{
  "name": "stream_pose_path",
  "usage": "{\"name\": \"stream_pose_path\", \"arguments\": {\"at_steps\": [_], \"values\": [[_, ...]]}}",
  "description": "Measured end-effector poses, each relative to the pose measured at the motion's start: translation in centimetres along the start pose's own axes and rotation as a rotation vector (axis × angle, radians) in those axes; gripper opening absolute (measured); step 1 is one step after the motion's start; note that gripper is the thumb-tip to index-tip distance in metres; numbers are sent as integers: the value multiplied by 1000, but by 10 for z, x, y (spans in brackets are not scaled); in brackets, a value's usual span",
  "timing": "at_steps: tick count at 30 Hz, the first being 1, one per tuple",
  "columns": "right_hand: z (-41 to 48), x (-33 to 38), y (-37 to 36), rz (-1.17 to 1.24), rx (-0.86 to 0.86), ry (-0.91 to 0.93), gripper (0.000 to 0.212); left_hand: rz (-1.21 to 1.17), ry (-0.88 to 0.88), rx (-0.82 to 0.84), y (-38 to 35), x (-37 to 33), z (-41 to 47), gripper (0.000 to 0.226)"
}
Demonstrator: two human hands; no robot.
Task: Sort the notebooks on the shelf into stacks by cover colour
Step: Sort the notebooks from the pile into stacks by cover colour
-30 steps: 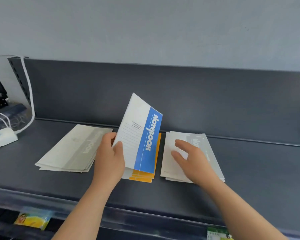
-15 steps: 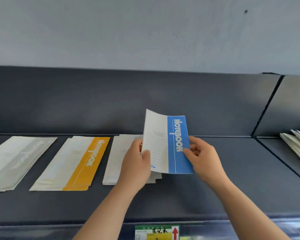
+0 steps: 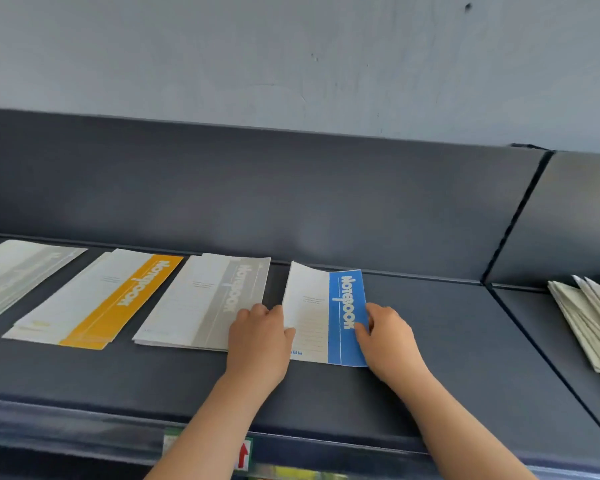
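Observation:
A notebook with a blue cover stripe (image 3: 326, 313) lies almost flat on the dark shelf (image 3: 447, 341), its far left corner slightly lifted. My left hand (image 3: 258, 337) holds its left edge and my right hand (image 3: 387, 337) holds its right edge. To its left lies a stack of grey-striped notebooks (image 3: 205, 303), then a stack of orange-striped notebooks (image 3: 97, 303), then a pale grey stack (image 3: 18, 275) at the far left edge.
A fanned pile of pale notebooks (image 3: 593, 323) lies on the adjoining shelf section at the right, past a dark seam. The shelf has a raised back panel (image 3: 291, 188) and a front rail with a price label (image 3: 243, 455).
The blue notebook has come down from being held upright above the grey stack to lying on the shelf right of that stack. Both hands went down with it.

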State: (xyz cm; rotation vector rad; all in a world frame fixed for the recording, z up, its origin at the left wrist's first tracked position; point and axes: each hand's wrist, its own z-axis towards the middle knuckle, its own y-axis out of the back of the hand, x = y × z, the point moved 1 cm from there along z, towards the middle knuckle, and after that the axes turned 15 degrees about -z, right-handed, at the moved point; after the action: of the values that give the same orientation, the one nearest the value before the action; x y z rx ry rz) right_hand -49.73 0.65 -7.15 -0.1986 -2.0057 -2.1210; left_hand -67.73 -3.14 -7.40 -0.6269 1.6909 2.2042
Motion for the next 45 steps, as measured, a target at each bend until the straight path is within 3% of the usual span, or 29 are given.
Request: {"name": "stream_pose_path", "arguments": {"at_steps": [4, 11, 15, 22, 32, 45], "values": [[-1, 0, -3, -115, -6, 12, 18, 43, 36, 0, -3, -1, -3, 30], [-13, -16, 18, -78, -44, 51, 21, -17, 22, -46, 4, -12, -9, 32], [-38, -40, 36, -71, -158, 40, 35, -126, -96, -66, 13, -36, -21, 38], [-88, -89, 65, -120, -300, -100, 33, -400, -294, 54, -5, -102, -37, 38], [-151, -190, 101, -132, -408, -338, 34, -457, -549, 150, -50, -202, -62, 36], [-191, -409, 172, -115, -384, -444, 38, -588, -596, 208, -148, -400, -105, 33]]}}
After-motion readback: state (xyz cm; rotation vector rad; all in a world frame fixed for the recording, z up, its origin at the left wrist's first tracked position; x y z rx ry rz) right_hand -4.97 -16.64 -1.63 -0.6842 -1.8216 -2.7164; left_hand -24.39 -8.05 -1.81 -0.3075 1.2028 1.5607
